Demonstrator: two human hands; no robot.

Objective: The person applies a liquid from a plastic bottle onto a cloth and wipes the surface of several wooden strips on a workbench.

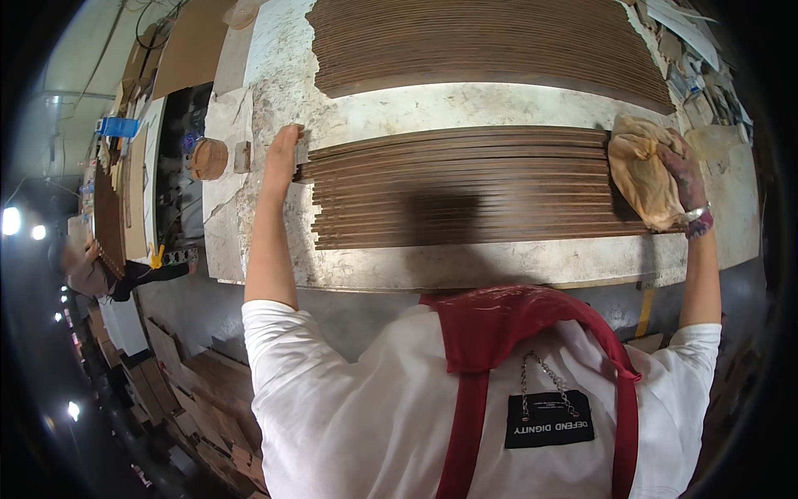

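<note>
Long brown wooden strips (465,187) lie side by side on a pale, stained worktable (374,270), their left ends uneven. My right hand (683,170) is closed on a crumpled tan cloth (640,166), which rests over the strips' right ends. Dark stains mark that hand, and a band circles its wrist. At the opposite end, my left hand (283,158) is upright beside the strip ends with its fingers stretched out. One strip pokes out toward its palm; whether they touch is hard to make out. A dark shadow falls across the middle of the strips.
A larger set of similar strips (490,46) covers the table's far side. Left of my hand sit a round brown container (209,159) and a small block (242,157). Clutter (702,91) lines the far right. Another person (91,270) stands at far left.
</note>
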